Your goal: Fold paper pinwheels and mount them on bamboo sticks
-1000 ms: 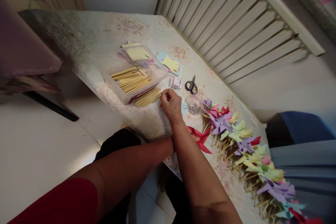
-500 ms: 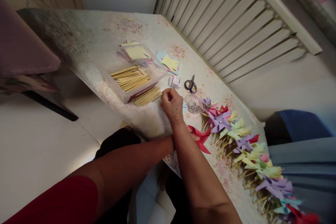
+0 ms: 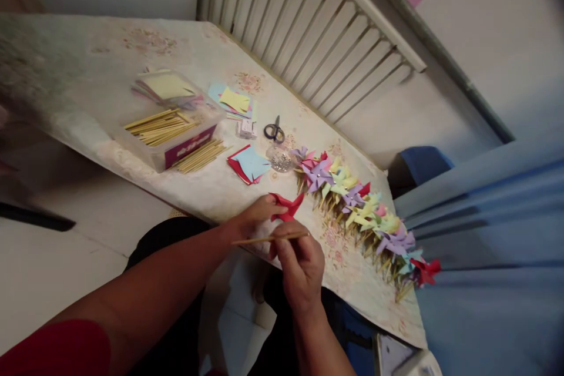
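Near the table's front edge, my left hand [image 3: 259,211] is closed on a red paper pinwheel [image 3: 291,207]. My right hand [image 3: 302,264] pinches a thin wooden stick [image 3: 255,240] that lies level across its fingers, just below the pinwheel. The right fingertips partly hide the pinwheel's lower side. Beyond my hands lie light blue and red cut paper squares [image 3: 251,163]. Beside them is a clear container of small metal pins [image 3: 282,160]. To the left, a bundle of loose sticks [image 3: 200,156] rests against a plastic box [image 3: 154,158] holding more sticks.
Rows of finished pinwheels on sticks [image 3: 352,194] stretch along the table's right side. Scissors [image 3: 275,131], a small white box [image 3: 245,128] and a stack of coloured paper [image 3: 233,101] lie farther back. A radiator [image 3: 304,29] lines the wall behind the table, with a blue curtain [image 3: 484,235] at right.
My right hand has come back from the loose sticks with one stick in its fingers. My left hand, with the red pinwheel, now shows beside it. The view has swung to the right.
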`<state>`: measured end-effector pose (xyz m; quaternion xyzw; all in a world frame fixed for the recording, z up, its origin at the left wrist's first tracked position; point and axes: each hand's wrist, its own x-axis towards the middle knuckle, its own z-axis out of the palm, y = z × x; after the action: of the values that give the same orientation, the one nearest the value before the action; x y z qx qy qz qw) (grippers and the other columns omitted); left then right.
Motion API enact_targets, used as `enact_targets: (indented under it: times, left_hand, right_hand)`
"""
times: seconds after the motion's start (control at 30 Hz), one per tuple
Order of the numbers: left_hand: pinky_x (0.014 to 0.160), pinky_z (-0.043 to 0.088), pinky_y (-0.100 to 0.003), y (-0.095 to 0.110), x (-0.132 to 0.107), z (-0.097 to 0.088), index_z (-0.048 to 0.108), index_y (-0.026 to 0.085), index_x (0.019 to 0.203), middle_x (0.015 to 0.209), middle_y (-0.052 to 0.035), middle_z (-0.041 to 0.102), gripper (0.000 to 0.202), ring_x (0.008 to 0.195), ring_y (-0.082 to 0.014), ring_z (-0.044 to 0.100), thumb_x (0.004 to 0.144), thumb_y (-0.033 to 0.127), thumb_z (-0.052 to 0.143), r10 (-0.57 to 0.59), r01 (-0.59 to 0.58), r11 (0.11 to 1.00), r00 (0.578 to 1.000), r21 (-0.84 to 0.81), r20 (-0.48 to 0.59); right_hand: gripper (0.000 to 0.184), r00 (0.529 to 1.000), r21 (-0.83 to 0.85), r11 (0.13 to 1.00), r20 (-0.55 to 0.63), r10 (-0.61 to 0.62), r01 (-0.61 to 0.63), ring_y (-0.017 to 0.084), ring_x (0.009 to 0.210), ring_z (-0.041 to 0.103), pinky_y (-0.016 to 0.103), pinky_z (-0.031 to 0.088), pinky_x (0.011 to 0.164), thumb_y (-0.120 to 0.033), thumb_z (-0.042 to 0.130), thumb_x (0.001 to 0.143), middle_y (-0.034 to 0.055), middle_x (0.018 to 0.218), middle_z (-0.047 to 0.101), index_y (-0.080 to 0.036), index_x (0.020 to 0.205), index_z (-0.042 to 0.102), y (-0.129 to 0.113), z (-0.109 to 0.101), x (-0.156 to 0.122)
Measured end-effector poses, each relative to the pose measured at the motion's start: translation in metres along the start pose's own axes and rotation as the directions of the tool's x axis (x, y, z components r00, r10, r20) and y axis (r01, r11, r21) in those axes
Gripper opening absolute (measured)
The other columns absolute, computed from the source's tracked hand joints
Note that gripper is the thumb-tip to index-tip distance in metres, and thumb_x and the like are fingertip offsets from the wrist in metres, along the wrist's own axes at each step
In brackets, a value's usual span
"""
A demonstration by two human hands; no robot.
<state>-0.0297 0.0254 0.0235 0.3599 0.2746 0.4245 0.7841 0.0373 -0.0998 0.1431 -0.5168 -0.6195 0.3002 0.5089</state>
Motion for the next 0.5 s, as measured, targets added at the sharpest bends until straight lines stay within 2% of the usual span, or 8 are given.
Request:
enact_targets:
  times: [0.07,0.1,0.17,0.23,0.37,0.43,0.5]
  left_hand:
    - [0.061,0.042,-0.028,0.002,0.002,0.006,0.070,0.014,0.077,0.066,0.0003,0.067,0.021,0.060,-0.0143,0.058,0.061,0.019,0.083,-0.040,0.041,0.999,0.999,-0.029,0.023]
    - [0.064,0.043,-0.027,0.003,0.003,0.008,0.070,0.014,0.077,0.070,-0.0004,0.070,0.023,0.063,-0.0138,0.059,0.059,0.018,0.083,-0.052,0.053,0.996,0.999,-0.070,0.015]
    - [0.068,0.044,-0.026,0.002,0.002,0.007,0.070,0.013,0.079,0.072,-0.0015,0.071,0.026,0.065,-0.0139,0.061,0.058,0.019,0.084,-0.063,0.065,0.991,0.998,-0.121,0.013]
    - [0.068,0.044,-0.026,0.001,-0.002,0.003,0.070,0.013,0.080,0.072,-0.0019,0.071,0.028,0.066,-0.0139,0.062,0.057,0.018,0.086,-0.066,0.066,0.987,0.998,-0.147,-0.001]
    - [0.076,0.050,-0.028,0.002,-0.019,-0.007,0.073,0.012,0.087,0.081,-0.0052,0.075,0.032,0.073,-0.0165,0.067,0.059,0.017,0.088,-0.064,0.061,0.982,0.998,-0.178,-0.016]
    - [0.075,0.052,-0.027,0.004,-0.029,-0.008,0.074,0.012,0.086,0.081,-0.0063,0.076,0.030,0.074,-0.0169,0.069,0.060,0.018,0.089,-0.074,0.069,0.980,0.997,-0.186,-0.019]
    - [0.075,0.054,-0.028,0.006,-0.039,-0.008,0.074,0.011,0.086,0.081,-0.0068,0.076,0.032,0.073,-0.0170,0.070,0.059,0.017,0.090,-0.085,0.076,0.974,0.996,-0.216,-0.033]
  right_hand:
    - [0.013,0.994,0.027,0.996,-0.064,0.090,-0.088,0.013,0.058,0.058,0.029,0.044,0.056,-0.032,0.058,0.094,0.0007,0.080,0.064,-0.024,0.088,0.067,0.012,-0.021,-0.022]
    - [0.015,0.984,0.038,0.988,-0.101,0.150,-0.147,0.013,0.057,0.057,0.028,0.043,0.055,-0.035,0.058,0.094,-0.0006,0.074,0.063,-0.024,0.087,0.066,0.021,-0.031,-0.031]
    - [0.021,0.947,0.073,0.959,-0.153,0.283,-0.275,0.013,0.053,0.053,0.026,0.040,0.053,-0.040,0.058,0.094,-0.0024,0.062,0.060,-0.022,0.086,0.066,0.044,-0.051,-0.047]
    - [0.028,0.908,0.126,0.928,-0.198,0.369,-0.350,0.012,0.048,0.048,0.025,0.036,0.050,-0.046,0.059,0.092,-0.0021,0.058,0.061,-0.021,0.081,0.063,0.070,-0.069,-0.061]
    - [0.038,0.828,0.222,0.881,-0.307,0.470,-0.418,0.010,0.041,0.044,0.022,0.032,0.044,-0.056,0.065,0.085,-0.0015,0.050,0.062,-0.019,0.074,0.060,0.113,-0.096,-0.084]
    - [0.042,0.791,0.294,0.865,-0.360,0.495,-0.407,0.010,0.038,0.043,0.022,0.030,0.041,-0.059,0.069,0.080,-0.0004,0.048,0.061,-0.019,0.072,0.060,0.125,-0.104,-0.092]
    - [0.042,0.777,0.365,0.856,-0.387,0.496,-0.365,0.010,0.038,0.045,0.021,0.032,0.041,-0.059,0.071,0.077,0.0004,0.049,0.062,-0.018,0.073,0.061,0.132,-0.108,-0.097]
